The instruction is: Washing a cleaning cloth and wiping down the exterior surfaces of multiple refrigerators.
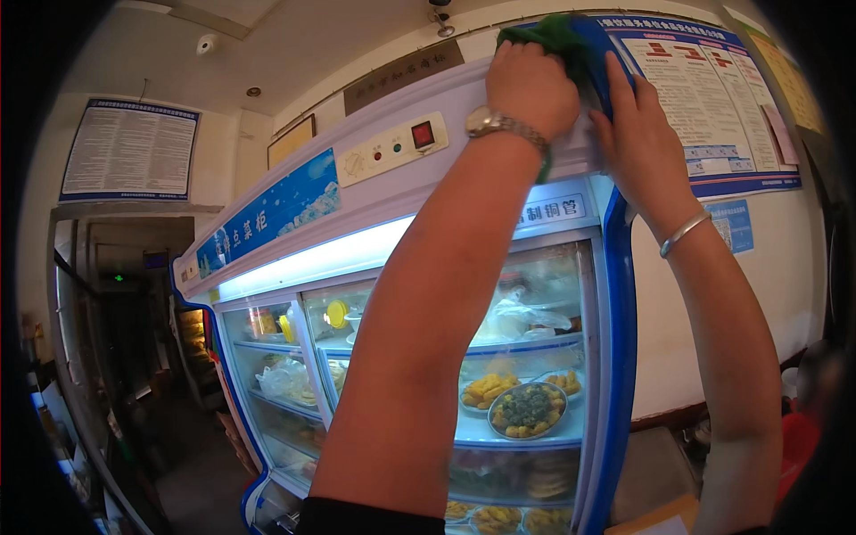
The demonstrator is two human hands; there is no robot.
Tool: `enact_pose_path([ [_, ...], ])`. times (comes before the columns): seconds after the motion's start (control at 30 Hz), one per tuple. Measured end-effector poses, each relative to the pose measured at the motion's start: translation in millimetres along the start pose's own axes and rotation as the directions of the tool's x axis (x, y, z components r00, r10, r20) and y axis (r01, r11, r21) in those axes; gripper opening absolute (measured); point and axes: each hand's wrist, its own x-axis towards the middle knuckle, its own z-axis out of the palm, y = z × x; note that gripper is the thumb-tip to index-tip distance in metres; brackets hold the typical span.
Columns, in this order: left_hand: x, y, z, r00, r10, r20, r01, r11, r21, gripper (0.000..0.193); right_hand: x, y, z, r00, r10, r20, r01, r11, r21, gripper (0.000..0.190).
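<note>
A tall refrigerated display cabinet with a pale top panel [461, 87] and blue side trim stands before me. My left hand [531, 87], with a metal wristwatch, presses a green cloth [548, 33] against the panel's upper right end. Around the blue right edge of the cabinet lies my right hand [635, 127], its fingers apart; a silver bangle [685, 234] is on that wrist. A red rocker switch [423, 135] and a knob sit on the panel left of the cloth. Behind the sliding glass, shelves bear plates of food [527, 410] and plastic bags.
On the right wall hangs a large notice board [709, 107] bearing writing, with a small blue poster [732, 227] below. A dark passage [154, 374] opens at the left. Red plastic items [796, 441] and a grey surface [652, 468] are low at the right.
</note>
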Motion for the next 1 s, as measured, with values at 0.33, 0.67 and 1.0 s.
enact_pose_path([
  [0.33, -62, -25, -22, 0.903, -0.426, -0.057, 0.427, 0.904, 0.005, 0.025, 0, -3, -6, 0.992, 0.057, 0.116, -0.056, 0.998, -0.011, 0.059],
  [0.67, -43, -24, -26, 0.942, -0.329, 0.063, 0.318, 0.937, 0.142, 0.023, -1, 2, -14, 0.987, 0.060, 0.151, -0.060, 0.998, -0.008, 0.059],
  [1.0, -2, 22, -3, 0.978, -0.190, -0.088, 0.190, 0.982, -0.011, 0.017, 0, 0, -9, 0.990, 0.062, 0.125, -0.063, 0.998, 0.005, 0.057],
])
